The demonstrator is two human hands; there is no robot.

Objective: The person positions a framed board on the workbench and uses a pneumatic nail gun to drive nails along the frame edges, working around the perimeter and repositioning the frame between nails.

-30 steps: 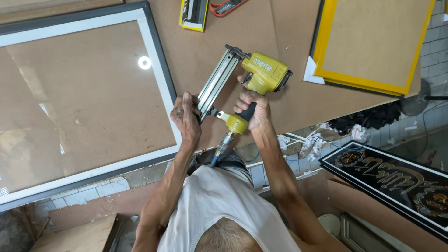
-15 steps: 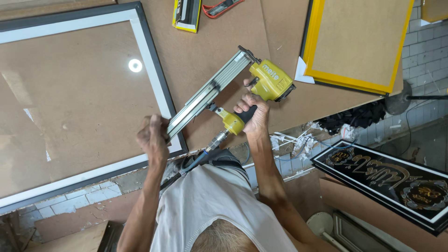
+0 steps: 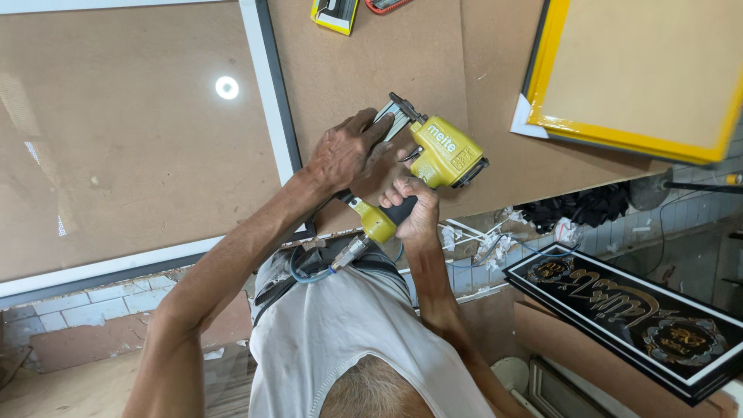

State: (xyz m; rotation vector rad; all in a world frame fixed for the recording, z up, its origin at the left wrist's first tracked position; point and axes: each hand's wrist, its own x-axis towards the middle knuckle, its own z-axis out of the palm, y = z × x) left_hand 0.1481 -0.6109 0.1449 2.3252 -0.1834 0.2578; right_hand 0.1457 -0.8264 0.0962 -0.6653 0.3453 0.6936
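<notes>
A yellow pneumatic nail gun (image 3: pixel 445 151) is held over the brown board table (image 3: pixel 371 70). My right hand (image 3: pixel 410 209) grips its black and yellow handle, with an air hose fitting (image 3: pixel 352 251) hanging below. My left hand (image 3: pixel 348 151) lies over the gun's metal magazine (image 3: pixel 395 120), covering most of it. A large frame with a white and black border (image 3: pixel 267 116) and brown backing lies to the left, close to my left forearm.
A yellow-edged frame (image 3: pixel 635 70) lies face down at the upper right. A small yellow and black tool (image 3: pixel 334 14) and a red tool (image 3: pixel 385 5) sit at the top edge. A black ornamental framed panel (image 3: pixel 619 302) leans low right.
My left hand, off the gun half a second ago near the frame's corner, has come back up and now covers the magazine. The gun sits more upright and nearer my body.
</notes>
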